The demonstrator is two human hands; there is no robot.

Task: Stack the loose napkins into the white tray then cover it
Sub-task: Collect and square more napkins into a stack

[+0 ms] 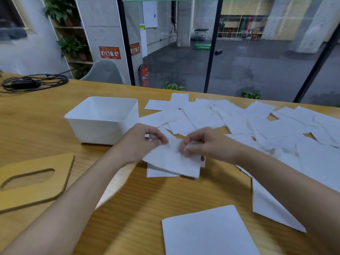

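**Wooden table (119, 208) by the glass: pile in hand, tray waiting**

A long table under a glass wall (257, 43), and I'm following this one from afar. Both hands are on a small pile of napkins (173, 161) at the centre of things. The left hand (142, 142) pinches the pile's upper left corner with curled fingers, and the right hand (207, 144) pinches its upper right edge the same way. I read that two-sided hold as squaring the sheets so they go in as one block. A lower sheet pokes out skewed beneath, so the pile isn't tidy yet. Whether its near end rests on the table, the blur won't let me say.

Just beyond the left hand's knuckles stands the white tray (95, 131), open side up, with no napkin showing inside. It's parked close, I'd say, to keep the transfer short. Beyond and outward of the right hand sprawl the loose napkins (239, 122), overlapping, and that's most of the job. Nearer me than the grip lies a single napkin (207, 232). Well outward of the left forearm sits the slotted wooden lid (36, 183), flat on the table, and I'd guess it's set aside because covering comes last. Early days, I judge.
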